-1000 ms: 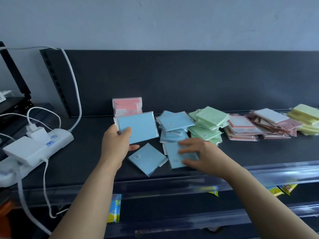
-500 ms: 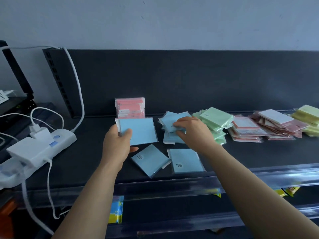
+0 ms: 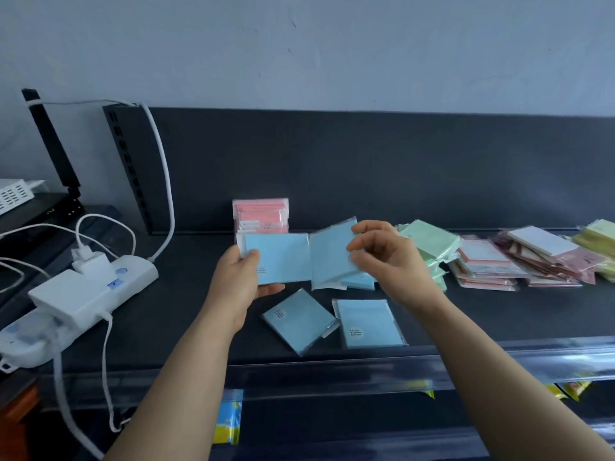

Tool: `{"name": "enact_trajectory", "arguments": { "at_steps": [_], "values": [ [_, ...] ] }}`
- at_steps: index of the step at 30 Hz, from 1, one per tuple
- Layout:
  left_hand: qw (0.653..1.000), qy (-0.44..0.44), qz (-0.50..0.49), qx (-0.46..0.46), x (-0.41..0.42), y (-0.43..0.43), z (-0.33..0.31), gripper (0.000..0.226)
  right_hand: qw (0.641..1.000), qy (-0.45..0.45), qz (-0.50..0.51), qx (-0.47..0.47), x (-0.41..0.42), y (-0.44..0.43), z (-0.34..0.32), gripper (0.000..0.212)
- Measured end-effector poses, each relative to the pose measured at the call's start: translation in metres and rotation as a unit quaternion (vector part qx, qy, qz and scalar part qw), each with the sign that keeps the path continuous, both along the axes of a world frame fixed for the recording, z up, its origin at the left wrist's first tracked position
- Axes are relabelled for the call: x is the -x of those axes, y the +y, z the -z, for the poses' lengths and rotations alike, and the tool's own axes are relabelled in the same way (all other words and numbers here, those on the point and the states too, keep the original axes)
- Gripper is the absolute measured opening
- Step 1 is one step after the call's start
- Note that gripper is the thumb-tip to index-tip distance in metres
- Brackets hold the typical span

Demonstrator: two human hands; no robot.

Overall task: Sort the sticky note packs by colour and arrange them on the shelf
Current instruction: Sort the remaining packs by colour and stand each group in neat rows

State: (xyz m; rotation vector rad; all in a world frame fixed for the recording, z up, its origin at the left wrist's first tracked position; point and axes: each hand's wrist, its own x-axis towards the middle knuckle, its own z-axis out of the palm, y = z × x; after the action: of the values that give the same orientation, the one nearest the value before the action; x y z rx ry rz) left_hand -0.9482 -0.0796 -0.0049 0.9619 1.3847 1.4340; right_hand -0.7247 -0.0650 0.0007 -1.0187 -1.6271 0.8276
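1. Since each sticky note pack looks like a thin paper pad sealed in glossy clear film, I judge it light, slightly bendy and slippery. Stacked packs will probably slide off one another.
2. The safest hold is likely a pinch across an edge or corner, thumb on one face and fingers on the other, because the flat film offers little grip.
3. The left hand [image 3: 243, 281] grips the left-held blue pack [image 3: 279, 257] by its left edge, thumb in front and fingers curled behind. Whether more packs sit behind it I cannot tell.
4. The right hand [image 3: 389, 261] pinches the tilted blue pack [image 3: 332, 254] near its upper right corner. That pack's left edge meets the other pack, and both are held above the dark shelf [image 3: 186, 311].
5. Blue count is at least five:
   - two are in the hands;
   - the front-left blue pack [image 3: 299, 321] and front-right blue pack [image 3: 367, 324] lie flat near the shelf's front lip;
   - a half-hidden blue pack [image 3: 361, 281] shows under the tilted one.
6. Other colours stand in four groups, each too overlapped to count by pack:
   - one upright pink bundle [image 3: 261, 216] against the back panel;
   - one green pile [image 3: 429, 239];
   - a pink-and-white heap [image 3: 482, 264] spreading rightward;
   - one yellow pile [image 3: 599, 236] at the far right.
7. One white power strip [image 3: 83, 294] lies at the left, well apart from the packs.
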Motion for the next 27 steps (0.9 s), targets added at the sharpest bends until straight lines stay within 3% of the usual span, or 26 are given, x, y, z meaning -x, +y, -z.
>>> {"name": "enact_trajectory", "arguments": {
  "at_steps": [5, 11, 16, 20, 24, 27],
  "values": [
    [0.999, 0.024, -0.029, 0.002, 0.007, 0.004, 0.0, 0.023, 1.0, -0.003, 0.0, 0.023, -0.001, 0.007, 0.002, 0.023],
    [0.998, -0.001, 0.058, -0.016, -0.003, -0.001, -0.006, 0.02, 0.996, -0.06, -0.003, 0.06, 0.006, 0.012, 0.004, 0.026],
    [0.988, 0.097, 0.117, -0.02, -0.006, 0.001, 0.0, 0.019, 0.997, -0.074, -0.017, 0.025, 0.018, 0.017, -0.004, 0.027],
    [0.997, 0.061, 0.046, -0.009, 0.003, 0.004, 0.003, 0.008, 0.968, -0.227, 0.105, -0.01, -0.004, 0.033, -0.007, 0.034],
    [1.0, -0.007, 0.0, 0.0, 0.013, 0.006, 0.003, 0.008, 0.91, -0.406, 0.088, 0.007, -0.008, 0.037, 0.003, 0.024],
    [1.0, -0.014, -0.007, -0.007, 0.013, 0.007, 0.003, 0.015, 0.894, -0.439, 0.086, -0.032, -0.005, 0.036, 0.011, 0.017]
  ]
}}
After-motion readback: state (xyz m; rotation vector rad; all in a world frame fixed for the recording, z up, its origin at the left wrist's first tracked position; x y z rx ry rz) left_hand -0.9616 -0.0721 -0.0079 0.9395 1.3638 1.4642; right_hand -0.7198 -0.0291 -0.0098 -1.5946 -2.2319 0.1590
